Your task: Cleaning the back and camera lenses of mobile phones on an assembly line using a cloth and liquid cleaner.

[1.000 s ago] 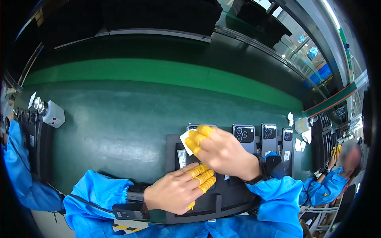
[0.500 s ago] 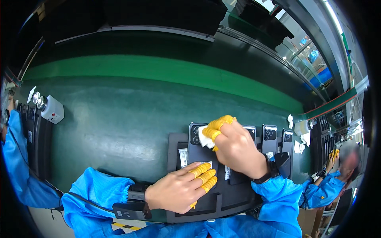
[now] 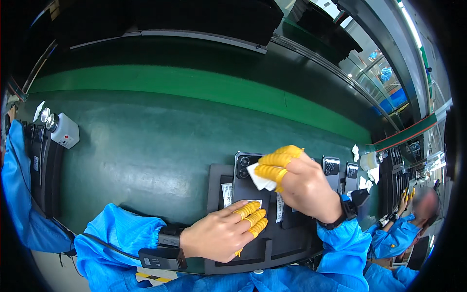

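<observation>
A dark grey smartphone [image 3: 242, 189] lies back side up in a black foam tray [image 3: 214, 182], its camera lenses at the far end. My right hand [image 3: 309, 187], with yellow finger cots, pinches a folded white wipe [image 3: 259, 181] over the phone, just right of the lenses. Whether the wipe touches the surface I cannot tell. My left hand [image 3: 216, 238], also in yellow cots, rests with extended fingers on the phone's lower part, beside a white label. More phones [image 3: 331, 168] lie to the right, one mostly hidden beneath my right hand.
A white bottle with a metal top [image 3: 65, 131] stands at the far left; another bottle [image 3: 369, 160] is at the right, near crumpled white wipes [image 3: 363, 183]. Co-workers in blue sleeves [image 3: 29, 209] sit on both sides. A raised rail [image 3: 311, 48] runs beyond the green mat [image 3: 131, 146].
My right hand has shifted right and slightly nearer with the wipe, moving off the edge of the lenses. My left hand stays on the phone.
</observation>
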The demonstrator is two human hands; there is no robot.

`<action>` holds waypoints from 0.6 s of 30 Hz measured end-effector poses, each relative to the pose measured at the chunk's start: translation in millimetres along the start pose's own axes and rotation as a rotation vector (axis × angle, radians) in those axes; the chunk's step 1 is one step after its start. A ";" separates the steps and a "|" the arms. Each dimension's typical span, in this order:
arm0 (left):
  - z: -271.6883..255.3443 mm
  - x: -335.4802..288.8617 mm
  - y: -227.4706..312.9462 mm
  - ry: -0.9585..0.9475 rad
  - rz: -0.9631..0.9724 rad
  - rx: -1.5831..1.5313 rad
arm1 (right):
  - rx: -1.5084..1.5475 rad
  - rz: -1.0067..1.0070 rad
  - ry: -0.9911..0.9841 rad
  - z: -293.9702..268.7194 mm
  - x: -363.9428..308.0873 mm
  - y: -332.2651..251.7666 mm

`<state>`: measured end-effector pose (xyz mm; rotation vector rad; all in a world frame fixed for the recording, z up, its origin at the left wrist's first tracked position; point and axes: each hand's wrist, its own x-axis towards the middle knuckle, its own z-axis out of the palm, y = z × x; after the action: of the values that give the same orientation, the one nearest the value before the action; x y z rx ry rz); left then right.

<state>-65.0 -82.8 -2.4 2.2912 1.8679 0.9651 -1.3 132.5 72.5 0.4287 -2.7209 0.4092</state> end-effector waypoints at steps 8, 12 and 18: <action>-0.7 -2.1 1.6 -0.008 -0.021 0.022 | -0.522 -0.106 0.106 13.0 33.6 61.5; -4.1 0.2 -0.2 -0.060 -0.017 0.032 | -0.388 0.111 0.118 -8.0 22.6 58.2; -9.1 2.6 -0.5 -0.115 -0.032 -0.025 | -0.073 -0.087 0.119 25.3 13.7 31.4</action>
<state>-69.6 -83.5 5.9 2.2438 1.8307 0.8295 -31.8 149.4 48.1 0.4844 -2.5824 0.3010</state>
